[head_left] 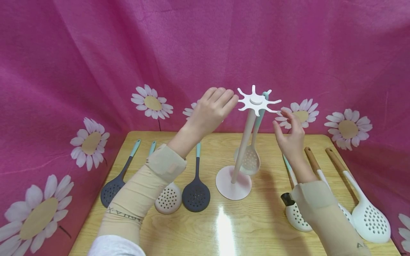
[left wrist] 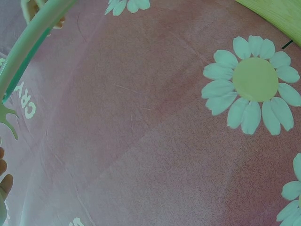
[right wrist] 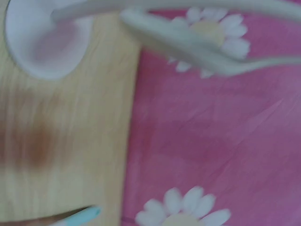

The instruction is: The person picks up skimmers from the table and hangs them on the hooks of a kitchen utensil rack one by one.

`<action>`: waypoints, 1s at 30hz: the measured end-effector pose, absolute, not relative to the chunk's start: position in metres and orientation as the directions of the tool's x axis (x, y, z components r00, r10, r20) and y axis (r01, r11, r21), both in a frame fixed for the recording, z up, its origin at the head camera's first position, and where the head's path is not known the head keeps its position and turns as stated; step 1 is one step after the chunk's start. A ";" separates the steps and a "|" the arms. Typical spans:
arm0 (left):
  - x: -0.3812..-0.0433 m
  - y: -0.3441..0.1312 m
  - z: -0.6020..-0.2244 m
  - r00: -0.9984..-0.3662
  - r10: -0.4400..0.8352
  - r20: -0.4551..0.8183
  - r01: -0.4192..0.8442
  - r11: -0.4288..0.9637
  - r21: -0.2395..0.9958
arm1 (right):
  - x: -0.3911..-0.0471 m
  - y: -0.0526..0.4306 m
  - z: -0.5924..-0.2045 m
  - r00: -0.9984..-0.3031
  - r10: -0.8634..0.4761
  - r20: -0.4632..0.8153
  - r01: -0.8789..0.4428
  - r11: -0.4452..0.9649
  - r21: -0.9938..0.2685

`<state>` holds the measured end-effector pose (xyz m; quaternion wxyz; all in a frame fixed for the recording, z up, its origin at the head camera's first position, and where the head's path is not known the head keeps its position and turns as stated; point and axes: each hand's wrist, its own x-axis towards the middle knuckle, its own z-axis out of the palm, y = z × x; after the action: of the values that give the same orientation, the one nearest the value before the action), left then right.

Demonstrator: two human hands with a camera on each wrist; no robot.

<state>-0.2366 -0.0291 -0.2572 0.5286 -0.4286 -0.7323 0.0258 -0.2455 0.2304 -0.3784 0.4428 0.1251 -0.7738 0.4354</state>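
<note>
In the head view a utensil rack stands on the table, with a pale round base and a white top of several hooks. A pale slotted skimmer with a teal handle hangs from a back hook. My left hand is at the rack's left hooks, knuckles up; the head view hides its fingertips. In the left wrist view only some fingers show, below a hook. My right hand is beside the right hooks, thumb and fingers apart, holding nothing. The right wrist view shows the hanging skimmer blurred.
On the left of the table lie a dark skimmer, a pale skimmer and another dark skimmer. On the right are a teal-handled pale skimmer and two wood-handled white utensils, one a skimmer. Pink flowered cloth stands behind.
</note>
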 end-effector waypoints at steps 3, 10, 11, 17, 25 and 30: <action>-0.237 -0.029 -0.257 -0.073 0.654 0.753 0.599 0.632 -0.491 | -0.253 0.242 -0.391 -0.536 0.217 0.816 -0.531 0.664 -0.526; -0.238 -0.028 -0.258 -0.065 0.646 0.760 0.606 0.631 -0.484 | -0.262 0.273 -0.425 -0.630 0.210 0.748 -0.364 0.771 -0.523; -0.238 -0.028 -0.258 -0.065 0.646 0.761 0.608 0.630 -0.483 | -0.263 0.276 -0.430 -0.657 0.205 0.726 -0.334 0.784 -0.524; -0.238 -0.028 -0.258 -0.066 0.644 0.762 0.621 0.625 -0.473 | -0.256 0.293 -0.455 -0.845 0.204 0.495 -0.139 0.809 -0.571; -0.238 -0.027 -0.259 -0.066 0.642 0.764 0.630 0.621 -0.467 | -0.241 0.314 -0.489 -0.974 0.199 0.107 0.112 0.838 -0.535; -0.238 -0.027 -0.259 -0.076 0.646 0.759 0.631 0.621 -0.465 | -0.237 0.321 -0.511 -0.980 0.196 -0.046 0.194 0.857 -0.478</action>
<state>-0.2379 -0.0271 -0.2594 0.5220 -0.4353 -0.7335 0.0073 -0.2370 0.3206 -0.5114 0.0020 -0.1012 -0.9635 0.2480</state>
